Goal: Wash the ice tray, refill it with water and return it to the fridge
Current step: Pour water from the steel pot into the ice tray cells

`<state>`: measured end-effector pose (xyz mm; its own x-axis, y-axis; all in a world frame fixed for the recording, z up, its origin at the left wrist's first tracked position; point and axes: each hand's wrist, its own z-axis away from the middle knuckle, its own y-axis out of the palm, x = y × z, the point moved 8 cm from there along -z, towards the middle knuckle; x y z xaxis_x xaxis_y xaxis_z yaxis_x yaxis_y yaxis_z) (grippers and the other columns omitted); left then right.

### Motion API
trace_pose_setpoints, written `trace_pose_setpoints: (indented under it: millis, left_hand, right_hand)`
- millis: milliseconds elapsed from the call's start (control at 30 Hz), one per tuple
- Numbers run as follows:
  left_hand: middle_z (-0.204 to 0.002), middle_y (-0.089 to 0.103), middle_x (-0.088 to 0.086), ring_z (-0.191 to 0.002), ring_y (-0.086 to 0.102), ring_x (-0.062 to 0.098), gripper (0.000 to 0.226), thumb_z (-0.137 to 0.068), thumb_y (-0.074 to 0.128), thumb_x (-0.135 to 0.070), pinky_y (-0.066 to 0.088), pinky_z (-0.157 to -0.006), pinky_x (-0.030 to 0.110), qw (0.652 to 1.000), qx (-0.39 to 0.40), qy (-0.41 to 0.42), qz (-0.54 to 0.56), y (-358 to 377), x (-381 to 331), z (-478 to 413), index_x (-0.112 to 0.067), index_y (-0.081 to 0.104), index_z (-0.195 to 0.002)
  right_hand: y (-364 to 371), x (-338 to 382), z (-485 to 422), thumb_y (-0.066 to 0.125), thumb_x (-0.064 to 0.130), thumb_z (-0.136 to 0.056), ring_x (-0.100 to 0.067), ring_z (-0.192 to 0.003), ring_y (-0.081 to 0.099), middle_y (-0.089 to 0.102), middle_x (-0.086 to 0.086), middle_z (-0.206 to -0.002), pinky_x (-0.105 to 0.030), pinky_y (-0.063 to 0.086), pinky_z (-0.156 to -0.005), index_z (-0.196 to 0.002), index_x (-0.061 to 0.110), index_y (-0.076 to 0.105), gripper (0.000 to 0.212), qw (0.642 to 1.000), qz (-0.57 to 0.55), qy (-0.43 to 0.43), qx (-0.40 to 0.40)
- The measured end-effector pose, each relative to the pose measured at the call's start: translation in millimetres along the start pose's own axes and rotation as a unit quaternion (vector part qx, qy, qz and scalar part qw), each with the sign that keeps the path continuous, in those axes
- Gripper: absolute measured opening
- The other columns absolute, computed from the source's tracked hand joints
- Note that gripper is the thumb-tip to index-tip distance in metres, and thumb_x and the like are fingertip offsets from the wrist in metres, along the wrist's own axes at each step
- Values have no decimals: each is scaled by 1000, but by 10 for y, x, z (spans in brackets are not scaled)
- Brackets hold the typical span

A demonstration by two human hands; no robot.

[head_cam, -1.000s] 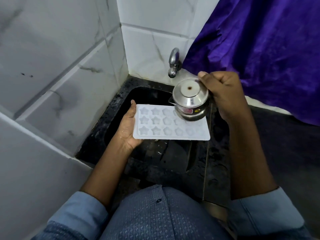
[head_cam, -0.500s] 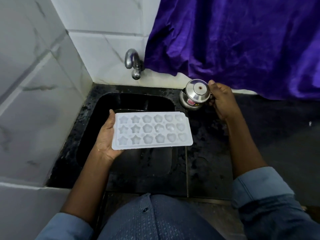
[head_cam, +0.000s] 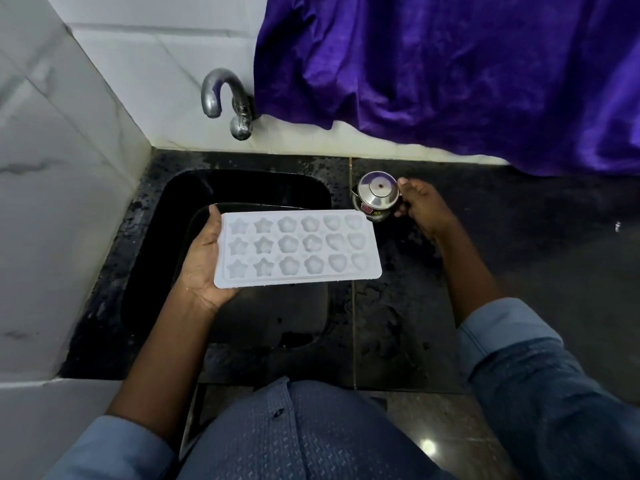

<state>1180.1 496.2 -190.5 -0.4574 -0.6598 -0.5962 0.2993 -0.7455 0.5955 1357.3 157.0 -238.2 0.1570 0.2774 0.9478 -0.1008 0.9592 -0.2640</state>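
Note:
A white ice tray (head_cam: pixel 298 249) with star, flower and heart moulds is held level over the black sink (head_cam: pixel 242 188). My left hand (head_cam: pixel 202 258) grips its left end, thumb on the rim and palm underneath. A small steel jug (head_cam: pixel 375 199) stands on the wet black counter just right of the sink. My right hand (head_cam: pixel 420 207) holds the jug at its right side, fingers curled around the handle. The handle itself is hidden by the fingers.
A steel tap (head_cam: pixel 225 100) juts from the white tiled wall above the sink. A purple cloth (head_cam: pixel 450 71) hangs over the back right. The dark counter (head_cam: pixel 536 258) stretches to the right. White tiled walls (head_cam: pixel 52 202) close the left side.
My right hand moved the jug off the tray to the right and set it down on the counter. The tray stayed level in my left hand.

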Motion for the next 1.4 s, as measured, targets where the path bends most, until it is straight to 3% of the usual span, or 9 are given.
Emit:
trace_pose_setpoints:
  millis: [167,300,433,667,767,867,1033,1233,1400]
  left_hand:
    - [-134,69,20,-114,73,38,76,-103,35,-69,64,-77,55,1000,-16,-1,11,-26,-10,-23,-10,80,-117]
    - [-138,67,20,-117,71,39,76,-103,35,-70,63,-77,55,999,-30,5,11,-85,-17,-28,-9,72,-131]
    - [-136,68,20,-117,71,38,76,-103,35,-70,63,-77,54,999,-43,10,11,-121,-20,-18,-12,81,-117]
    - [-137,68,20,-118,70,38,77,-104,33,-70,63,-79,55,999,-43,10,7,-100,4,-42,-10,79,-121]
    - [-141,65,20,-122,68,39,78,-103,35,-70,62,-82,56,999,-33,4,10,-66,25,-50,-8,74,-130]
    - [-140,66,20,-121,69,39,76,-103,36,-70,62,-81,56,1000,-26,8,11,-30,24,-33,-10,75,-127]
    - [-137,68,19,-119,70,38,80,-103,31,-71,62,-82,56,1000,-10,4,6,19,50,12,-10,78,-122]
    - [-146,61,20,-128,64,40,80,-102,33,-73,59,-92,60,1000,6,3,1,-31,132,49,-9,68,-136]
    - [-148,60,20,-132,61,40,82,-102,30,-73,58,-94,58,1000,-10,-1,2,-166,334,184,-9,58,-146]
  right_hand:
    - [46,-357,-303,45,32,-111,-8,-52,52,53,-5,-65,-34,49,-66,-88,20,65,33,1000,12,29,0]
    - [84,-475,-465,44,31,-111,-7,-55,51,52,-3,-68,-28,51,-62,-88,21,63,31,999,23,45,6]
    - [101,-593,-549,43,28,-112,-9,-59,50,52,-4,-71,-24,53,-60,-91,19,63,30,998,21,66,8]
    - [7,-584,-585,52,37,-108,-10,-64,52,57,0,-77,-29,51,-60,-95,16,64,27,996,61,61,-6]
    - [-113,-516,-540,58,43,-103,-13,-66,55,62,-2,-82,-31,49,-60,-88,23,59,25,993,94,37,-64]
    - [-206,-269,-341,53,49,-102,-19,-85,61,66,-9,-99,-35,51,-78,-96,22,61,29,983,108,-7,-149]
    - [208,256,490,56,31,-105,-8,-73,63,65,2,-101,-25,49,-58,-101,30,59,5,997,-52,-1,-64]
    - [749,370,1348,39,49,-109,-26,-118,70,72,-7,-129,-48,58,-95,-133,19,66,47,957,-239,116,119]
    - [903,272,1668,43,39,-111,-31,-119,69,73,-11,-127,-55,54,-103,-134,9,64,44,953,-271,133,27]
